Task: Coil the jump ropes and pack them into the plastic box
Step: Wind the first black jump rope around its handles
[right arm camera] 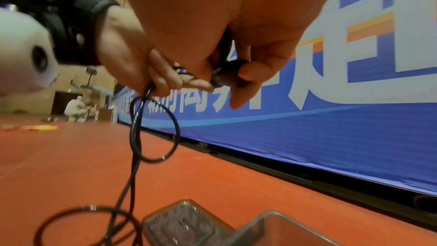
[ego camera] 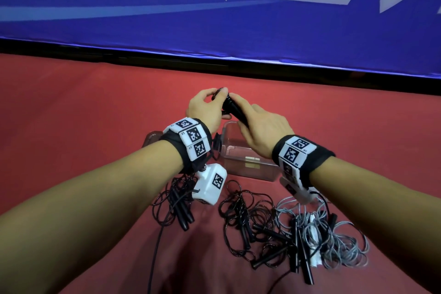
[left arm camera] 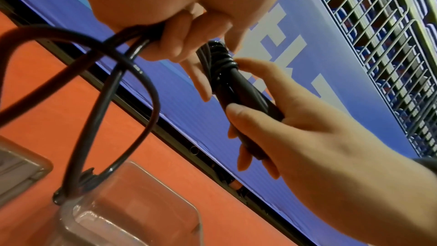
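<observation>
On the red floor (ego camera: 71, 107), at the far left, a clear lid (ego camera: 149, 139) lies flat just beside the plastic box (ego camera: 248, 162); the left wrist hides most of it. The left hand (ego camera: 205, 108) has its fingers curled around a bundle of black cord (left arm camera: 132, 38), with loops hanging below it toward the box. Just right of it, the right hand (ego camera: 262, 131) grips the 2 black handles (left arm camera: 238, 89) held side by side, cord already wound several turns around their upper end. Both hands meet above the box's far edge. The box itself, clear-walled and open-topped, holds no rope (only a pale label shows through its near wall). Closer to the person, loose jump ropes (ego camera: 257, 229) lie tangled on the floor: black ones at left and middle, a grey one (ego camera: 343, 241) at right.
</observation>
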Tool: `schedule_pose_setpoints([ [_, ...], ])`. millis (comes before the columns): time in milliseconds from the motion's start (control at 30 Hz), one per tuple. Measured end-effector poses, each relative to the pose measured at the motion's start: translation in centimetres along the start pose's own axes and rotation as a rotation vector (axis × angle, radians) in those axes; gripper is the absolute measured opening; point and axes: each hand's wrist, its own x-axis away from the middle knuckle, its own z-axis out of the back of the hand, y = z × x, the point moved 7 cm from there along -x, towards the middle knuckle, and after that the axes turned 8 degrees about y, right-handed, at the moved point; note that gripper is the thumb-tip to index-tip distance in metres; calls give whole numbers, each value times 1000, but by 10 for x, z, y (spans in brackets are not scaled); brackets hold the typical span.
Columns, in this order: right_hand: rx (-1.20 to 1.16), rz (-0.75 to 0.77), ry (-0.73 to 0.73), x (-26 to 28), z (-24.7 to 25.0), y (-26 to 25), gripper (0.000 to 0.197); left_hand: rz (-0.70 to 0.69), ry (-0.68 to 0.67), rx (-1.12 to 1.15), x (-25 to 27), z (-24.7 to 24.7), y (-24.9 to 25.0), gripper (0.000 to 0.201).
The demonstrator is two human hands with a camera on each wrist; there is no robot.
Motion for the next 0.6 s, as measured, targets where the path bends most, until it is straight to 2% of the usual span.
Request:
schedule_pose_setpoints([
  [100,-27,-19,-37,-1,-2,-1,70,20,-32,-12,-3,1,-2,25],
  [167,-131,-124,-66,-3,-6,6,72,37,-32,5,-4,1,-1,22],
  [233,-422,-301,-125,-5,-11,14,65,34,-27,-3,-4,3,1,20],
  [333,-994,-613,-199,-5,-15,20,41,-11,-24,-53,-6,5,5,15],
  [400,-1252,-734,-281,-2,-16,17,40,-22,-19,-61,-8,5,6,12],
  [500,-1384,-757,-392,3,-20,14,38,-36,-25,-31,-7,3,6,6],
  [600,-1338,-738,-312,0,-21,22,42,-47,-84,-21,-5,-2,3,19],
])
